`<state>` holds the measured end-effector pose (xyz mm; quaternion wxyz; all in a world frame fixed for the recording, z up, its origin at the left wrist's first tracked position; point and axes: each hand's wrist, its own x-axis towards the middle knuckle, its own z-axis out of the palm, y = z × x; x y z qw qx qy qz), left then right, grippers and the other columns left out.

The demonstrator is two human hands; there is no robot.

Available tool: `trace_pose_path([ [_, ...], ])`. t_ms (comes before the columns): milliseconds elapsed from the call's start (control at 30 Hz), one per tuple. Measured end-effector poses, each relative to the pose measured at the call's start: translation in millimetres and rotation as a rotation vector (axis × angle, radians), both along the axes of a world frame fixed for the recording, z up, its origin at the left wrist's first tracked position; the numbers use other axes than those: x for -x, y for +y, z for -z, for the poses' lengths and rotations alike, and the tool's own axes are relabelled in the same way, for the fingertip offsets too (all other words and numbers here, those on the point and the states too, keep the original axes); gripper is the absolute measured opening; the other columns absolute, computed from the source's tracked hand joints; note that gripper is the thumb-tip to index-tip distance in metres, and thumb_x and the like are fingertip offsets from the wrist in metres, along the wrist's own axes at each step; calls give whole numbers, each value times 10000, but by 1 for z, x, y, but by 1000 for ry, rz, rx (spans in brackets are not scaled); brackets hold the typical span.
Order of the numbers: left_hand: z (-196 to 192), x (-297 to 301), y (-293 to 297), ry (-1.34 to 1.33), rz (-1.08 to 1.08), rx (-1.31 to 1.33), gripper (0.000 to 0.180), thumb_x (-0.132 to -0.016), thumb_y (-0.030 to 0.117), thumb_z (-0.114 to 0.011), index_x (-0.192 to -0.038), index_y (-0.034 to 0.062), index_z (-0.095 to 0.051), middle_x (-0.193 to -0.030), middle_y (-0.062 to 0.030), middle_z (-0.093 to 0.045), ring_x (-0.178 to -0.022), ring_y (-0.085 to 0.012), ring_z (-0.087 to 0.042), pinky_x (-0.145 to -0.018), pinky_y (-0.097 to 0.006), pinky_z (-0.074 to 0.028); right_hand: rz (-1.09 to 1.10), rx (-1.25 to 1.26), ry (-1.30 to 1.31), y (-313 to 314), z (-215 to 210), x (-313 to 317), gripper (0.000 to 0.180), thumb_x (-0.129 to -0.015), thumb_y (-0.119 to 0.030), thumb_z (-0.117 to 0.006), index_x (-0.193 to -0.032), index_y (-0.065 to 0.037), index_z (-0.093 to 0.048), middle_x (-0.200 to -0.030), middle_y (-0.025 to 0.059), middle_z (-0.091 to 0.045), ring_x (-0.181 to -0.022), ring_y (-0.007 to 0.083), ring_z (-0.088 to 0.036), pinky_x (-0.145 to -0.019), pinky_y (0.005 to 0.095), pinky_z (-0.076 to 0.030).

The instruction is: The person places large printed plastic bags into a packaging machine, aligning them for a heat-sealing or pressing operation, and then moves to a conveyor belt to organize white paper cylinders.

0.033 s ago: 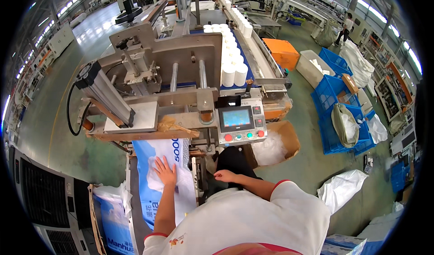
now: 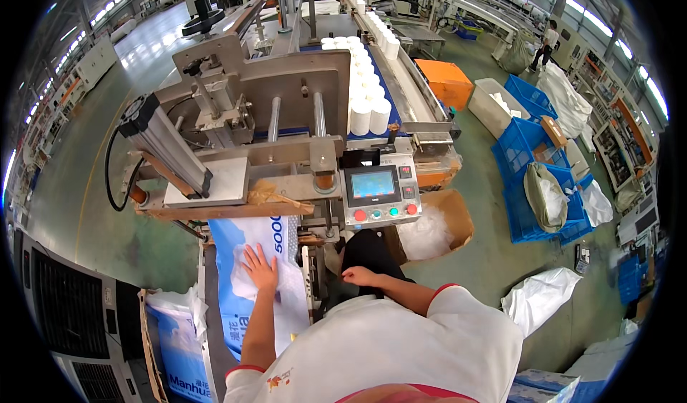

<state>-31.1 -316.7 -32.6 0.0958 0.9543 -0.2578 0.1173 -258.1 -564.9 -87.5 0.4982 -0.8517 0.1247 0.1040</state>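
Blue-and-white printed plastic bag film (image 2: 243,249): flat on the narrow feed bed at the near end of the packing machine, far end tucked under the machine's brown cross-plate, near end running back toward the body.

Left hand (image 2: 259,267): flat on the film, palm down, fingers spread wide, gripping nothing; pressed on the white patch of the print, right of the film's middle.

Right hand (image 2: 358,276): loosely curled, resting against a black rounded object (image 2: 368,249) just below the grey control panel with small screen and coloured buttons (image 2: 377,192); whether anything is held cannot be told.

No shift of film or hands to record in this view; film lying smooth under the palm, judged seated and held steady.

Edges and room: metal rails close on both sides of the film, so little sideways play; brown cross-plate low over the far end. Slanted silver pneumatic cylinder (image 2: 164,145) overhanging far left of the bed. Stack of further blue printed bags (image 2: 179,346) near left, beside a black louvred cabinet (image 2: 64,310). Cardboard box of clear plastic scraps (image 2: 436,228) just right of the panel.

Further out: white paper rolls (image 2: 365,81) in rows on the far conveyor; orange bin (image 2: 447,81) and blue plastic crates (image 2: 529,160) at right; white sack (image 2: 540,296) on the green floor, near right.
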Motion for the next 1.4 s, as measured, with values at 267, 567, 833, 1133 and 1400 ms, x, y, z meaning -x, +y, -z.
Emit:
trace_pose_path([
  [267,4,-3,-2,50,-23,9,699,-866,429,-471,-1445,133,-214,-1507,-178,-101,-1379,-362,-119,-1074,-573,-102,481,551,-37,-56,-7,27,227,-777,-241,-616,-988,-166,-655,-1027,64,-629,-952,278,-565,-829,423,-462],
  [567,3,-3,-6,53,-31,6,698,-865,427,-468,-1448,147,-205,-1516,-157,-77,-1387,-339,-96,-1081,-561,-85,648,501,407,-77,4,65,558,-844,-450,-503,-1341,-235,-369,-1418,96,-329,-1258,351,-362,-981,551,-335],
  [833,-1,1,-4,82,-52,-17,684,-872,417,-463,-1449,159,-201,-1520,-143,-68,-1391,-326,-94,-1086,-548,-79,637,687,218,-83,47,70,477,-845,-351,-526,-1250,-105,-465,-1261,164,-471,-1110,352,-488,-889,500,-425],
  [1133,-1,-2,-25,123,-3,-27,661,-907,426,-415,-1465,192,-148,-1530,-105,-39,-1406,-286,-50,-1098,-530,-64,633,722,275,-121,166,81,545,-818,-422,-549,-1312,-232,-419,-1360,95,-388,-1229,339,-389,-963,525,-350],
  [1400,16,-15,-19,2,-124,-382,654,-928,568,-237,-1468,218,-122,-1528,-90,-75,-1395,-281,-139,-1046,-534,-228,589,352,495,-91,51,63,546,-836,-348,-508,-1355,-220,-392,-1421,123,-320,-1281,380,-316,-963,535,-301],
])
